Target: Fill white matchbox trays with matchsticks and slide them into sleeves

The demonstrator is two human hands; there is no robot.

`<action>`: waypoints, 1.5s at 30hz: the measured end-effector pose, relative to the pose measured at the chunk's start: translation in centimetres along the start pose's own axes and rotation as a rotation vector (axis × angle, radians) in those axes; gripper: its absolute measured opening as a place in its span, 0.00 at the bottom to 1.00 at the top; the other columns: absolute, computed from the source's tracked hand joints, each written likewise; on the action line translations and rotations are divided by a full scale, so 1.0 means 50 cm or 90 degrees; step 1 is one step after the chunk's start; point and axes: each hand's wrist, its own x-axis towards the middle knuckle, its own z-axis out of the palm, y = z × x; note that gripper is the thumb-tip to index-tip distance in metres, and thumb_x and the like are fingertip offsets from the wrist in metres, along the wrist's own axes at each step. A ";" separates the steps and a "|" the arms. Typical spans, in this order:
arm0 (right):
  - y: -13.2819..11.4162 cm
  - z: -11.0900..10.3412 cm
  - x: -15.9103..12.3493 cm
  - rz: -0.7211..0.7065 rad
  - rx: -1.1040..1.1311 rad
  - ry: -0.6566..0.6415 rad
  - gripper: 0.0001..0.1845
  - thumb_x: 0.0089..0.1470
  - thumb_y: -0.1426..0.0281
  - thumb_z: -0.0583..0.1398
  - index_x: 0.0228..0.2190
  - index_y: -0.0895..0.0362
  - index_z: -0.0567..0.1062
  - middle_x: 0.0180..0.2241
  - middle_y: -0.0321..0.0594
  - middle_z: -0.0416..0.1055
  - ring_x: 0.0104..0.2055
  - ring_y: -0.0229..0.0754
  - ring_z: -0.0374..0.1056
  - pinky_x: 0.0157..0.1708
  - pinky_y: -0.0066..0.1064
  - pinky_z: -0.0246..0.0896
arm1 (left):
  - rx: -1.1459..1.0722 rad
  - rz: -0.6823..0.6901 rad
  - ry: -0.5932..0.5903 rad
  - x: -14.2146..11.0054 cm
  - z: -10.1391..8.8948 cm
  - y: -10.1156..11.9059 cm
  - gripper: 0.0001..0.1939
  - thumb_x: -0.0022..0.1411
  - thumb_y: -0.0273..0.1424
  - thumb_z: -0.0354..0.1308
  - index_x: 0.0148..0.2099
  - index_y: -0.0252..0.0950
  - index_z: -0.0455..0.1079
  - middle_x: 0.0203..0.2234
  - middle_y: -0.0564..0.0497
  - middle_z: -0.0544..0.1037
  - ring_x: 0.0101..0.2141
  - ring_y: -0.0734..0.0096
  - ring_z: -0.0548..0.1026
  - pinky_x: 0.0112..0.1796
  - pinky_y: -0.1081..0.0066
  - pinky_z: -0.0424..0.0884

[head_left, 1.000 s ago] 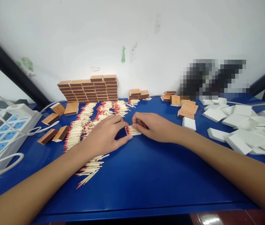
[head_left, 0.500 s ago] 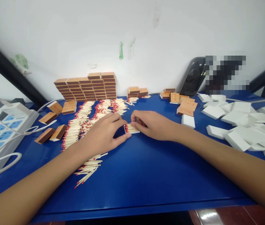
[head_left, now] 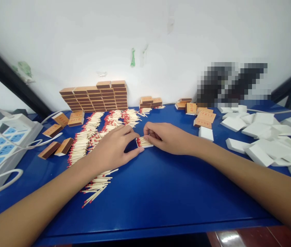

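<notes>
A small white matchbox tray with red-tipped matches in it lies on the blue table between my hands. My left hand has its thumb and fingers closed around the tray's left end. At the right end, my right hand is curled, thumb and forefinger pinched at the matches; its other fingertips are partly hidden. Long rows of loose matches run beside and behind my left hand, and part of them passes beneath my wrist.
A stacked wall of closed matchboxes stands against the white wall. White trays are heaped at the right, near orange matchbox sleeves. At the left are loose matchboxes, a power strip and white cables.
Both hands stay almost exactly where they were, around the tray of matches. The view has shifted very slightly.
</notes>
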 end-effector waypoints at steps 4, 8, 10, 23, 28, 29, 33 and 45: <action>0.002 -0.004 0.000 0.000 0.016 -0.009 0.06 0.71 0.67 0.56 0.38 0.52 0.67 0.30 0.34 0.70 0.31 0.41 0.63 0.33 0.34 0.50 | 0.000 0.006 0.003 0.000 0.002 -0.001 0.19 0.76 0.43 0.60 0.57 0.35 0.78 0.45 0.43 0.78 0.48 0.52 0.77 0.50 0.55 0.74; 0.003 -0.007 -0.001 -0.008 0.026 -0.016 0.05 0.71 0.67 0.56 0.38 0.52 0.68 0.29 0.34 0.70 0.30 0.41 0.63 0.32 0.34 0.51 | -0.006 0.005 0.006 0.001 0.001 0.000 0.18 0.76 0.43 0.60 0.57 0.35 0.78 0.45 0.43 0.78 0.48 0.52 0.77 0.49 0.54 0.74; 0.002 -0.007 -0.001 -0.009 0.032 -0.017 0.04 0.70 0.68 0.57 0.39 0.52 0.68 0.28 0.33 0.70 0.30 0.41 0.63 0.32 0.34 0.51 | -0.009 0.006 0.006 0.001 0.000 0.001 0.18 0.76 0.42 0.60 0.56 0.35 0.79 0.44 0.43 0.78 0.47 0.52 0.77 0.49 0.54 0.75; 0.002 -0.003 0.000 -0.011 0.030 -0.009 0.05 0.70 0.68 0.56 0.38 0.52 0.68 0.28 0.33 0.70 0.30 0.40 0.62 0.32 0.33 0.50 | -0.016 0.005 0.007 0.001 -0.001 0.002 0.18 0.75 0.41 0.61 0.57 0.34 0.79 0.44 0.44 0.77 0.47 0.53 0.77 0.48 0.55 0.74; 0.001 -0.004 0.001 -0.012 0.026 -0.004 0.08 0.72 0.65 0.56 0.38 0.53 0.68 0.30 0.34 0.70 0.30 0.40 0.63 0.33 0.34 0.50 | -0.014 0.007 0.006 -0.001 -0.001 0.002 0.18 0.75 0.41 0.61 0.56 0.34 0.79 0.44 0.44 0.77 0.47 0.53 0.77 0.48 0.55 0.74; 0.001 -0.003 0.001 -0.009 0.024 -0.006 0.08 0.72 0.65 0.56 0.38 0.53 0.68 0.29 0.33 0.70 0.30 0.40 0.63 0.32 0.33 0.50 | -0.015 0.005 0.006 -0.001 0.000 0.002 0.18 0.76 0.41 0.61 0.56 0.34 0.79 0.44 0.44 0.77 0.47 0.54 0.77 0.48 0.55 0.74; 0.000 0.001 0.000 0.003 0.024 -0.011 0.07 0.72 0.65 0.56 0.38 0.52 0.67 0.27 0.31 0.68 0.29 0.40 0.62 0.32 0.33 0.49 | -0.019 -0.001 0.004 0.000 0.000 0.001 0.18 0.76 0.42 0.60 0.57 0.34 0.78 0.44 0.43 0.78 0.48 0.53 0.77 0.49 0.55 0.74; 0.000 0.002 0.000 0.003 0.014 -0.005 0.05 0.71 0.67 0.56 0.38 0.52 0.67 0.28 0.32 0.68 0.29 0.40 0.62 0.31 0.34 0.49 | -0.018 0.008 0.011 -0.001 0.001 0.000 0.18 0.76 0.41 0.61 0.57 0.34 0.78 0.44 0.44 0.77 0.47 0.54 0.77 0.49 0.56 0.74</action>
